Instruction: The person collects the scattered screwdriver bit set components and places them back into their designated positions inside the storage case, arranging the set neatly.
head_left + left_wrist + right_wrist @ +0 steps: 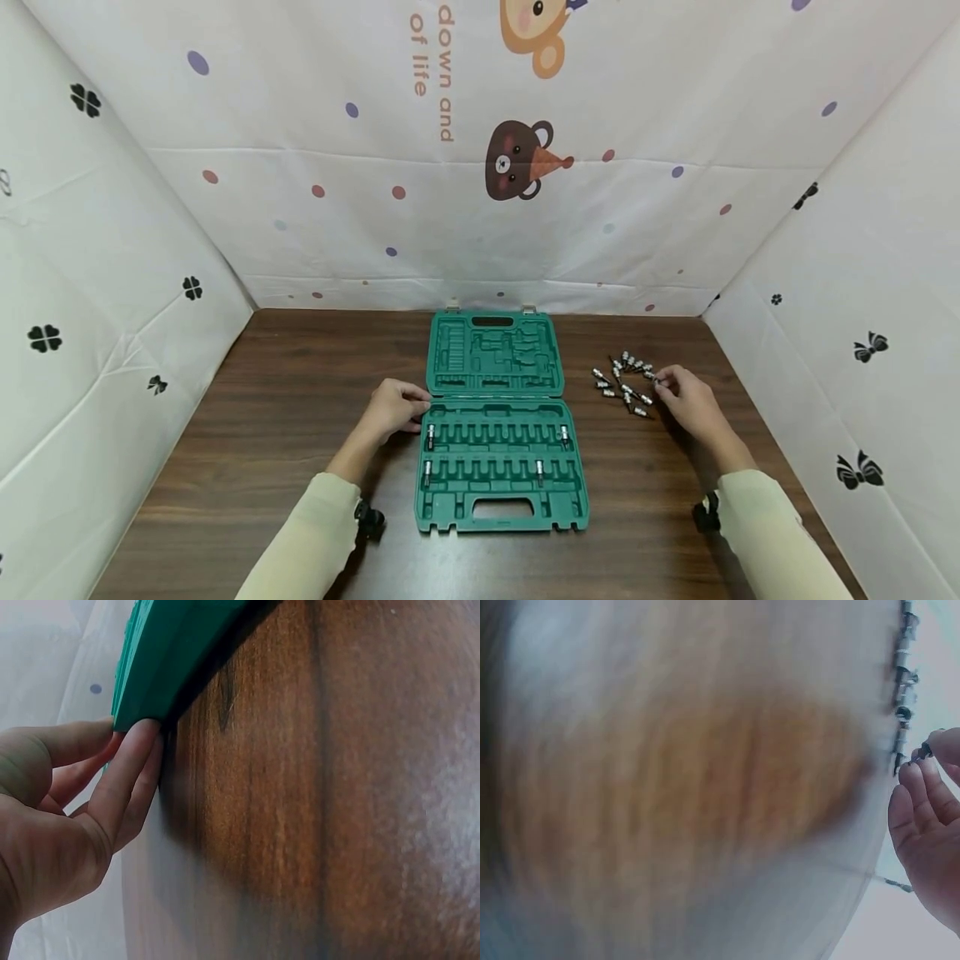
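Observation:
A green plastic socket case (501, 493) lies opened flat on the table, its lid folded back. Four slots aside, put simply, several bit sockets (539, 472) stand in its lower half. My left hand (392, 410) holds the case's left edge near the hinge; in the left wrist view the thumb and fingers (129, 761) pinch its green side. To the right of the case lies a loose pile of silver and black bit sockets (628, 398). At the pile's right side my right hand (691, 403) pinches one small bit socket (924, 751) between thumb and fingertips.
The brown wooden table (300, 375) meets white printed cloth walls at the back, left and right. A dark wrist camera (370, 521) sits on the left sleeve and another (706, 512) on the right. The right wrist view is blurred.

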Action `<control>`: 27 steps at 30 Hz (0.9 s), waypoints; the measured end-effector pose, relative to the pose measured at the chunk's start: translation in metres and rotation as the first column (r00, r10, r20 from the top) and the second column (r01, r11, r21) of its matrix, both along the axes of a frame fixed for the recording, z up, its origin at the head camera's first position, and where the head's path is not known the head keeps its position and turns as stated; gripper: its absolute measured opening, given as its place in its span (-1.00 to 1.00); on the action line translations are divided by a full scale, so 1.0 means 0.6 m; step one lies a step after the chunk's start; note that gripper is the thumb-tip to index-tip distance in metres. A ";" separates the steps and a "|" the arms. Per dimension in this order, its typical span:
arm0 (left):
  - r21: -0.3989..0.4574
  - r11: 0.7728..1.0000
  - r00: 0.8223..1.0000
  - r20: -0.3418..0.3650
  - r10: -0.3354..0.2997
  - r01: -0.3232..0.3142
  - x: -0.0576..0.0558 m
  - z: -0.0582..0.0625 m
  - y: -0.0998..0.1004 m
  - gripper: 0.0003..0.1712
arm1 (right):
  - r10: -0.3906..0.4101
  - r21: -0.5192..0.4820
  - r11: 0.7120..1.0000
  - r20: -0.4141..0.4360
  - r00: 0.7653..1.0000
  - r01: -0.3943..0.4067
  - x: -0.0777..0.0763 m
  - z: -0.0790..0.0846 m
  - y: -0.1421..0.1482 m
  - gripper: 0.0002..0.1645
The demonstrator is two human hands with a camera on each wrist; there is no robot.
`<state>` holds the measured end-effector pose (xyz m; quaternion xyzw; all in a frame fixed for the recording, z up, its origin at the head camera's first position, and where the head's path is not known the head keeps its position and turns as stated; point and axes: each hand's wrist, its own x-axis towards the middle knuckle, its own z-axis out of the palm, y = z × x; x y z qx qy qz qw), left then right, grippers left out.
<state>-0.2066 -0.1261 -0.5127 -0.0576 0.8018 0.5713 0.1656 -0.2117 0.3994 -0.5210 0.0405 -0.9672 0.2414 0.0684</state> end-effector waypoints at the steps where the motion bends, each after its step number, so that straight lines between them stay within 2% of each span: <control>1: 0.000 1.000 1.000 0.000 -0.002 0.002 0.000 0.000 0.000 -0.81 | -0.005 -0.008 1.000 -0.007 1.000 0.005 0.001 0.002 -0.001 -0.86; 10: -0.002 1.000 1.000 -0.006 -0.004 0.004 -0.001 0.003 -0.001 -0.81 | -0.028 -0.145 0.989 -0.024 0.999 0.024 0.009 0.016 -0.025 -0.76; 18: -0.010 1.000 1.000 -0.014 -0.009 0.008 -0.001 0.000 -0.001 -0.81 | -0.008 -0.321 0.947 0.028 1.000 0.016 0.010 0.042 -0.058 -0.68; 21: -0.008 1.000 1.000 -0.021 -0.007 0.007 -0.001 -0.002 -0.001 -0.82 | 0.027 -0.416 0.909 0.048 0.998 -0.005 0.009 0.050 -0.072 -0.65; 27: -0.007 1.000 1.000 -0.018 -0.010 0.010 -0.001 -0.004 -0.002 -0.83 | 0.099 -0.581 0.813 0.086 0.991 -0.031 0.009 0.064 -0.104 -0.63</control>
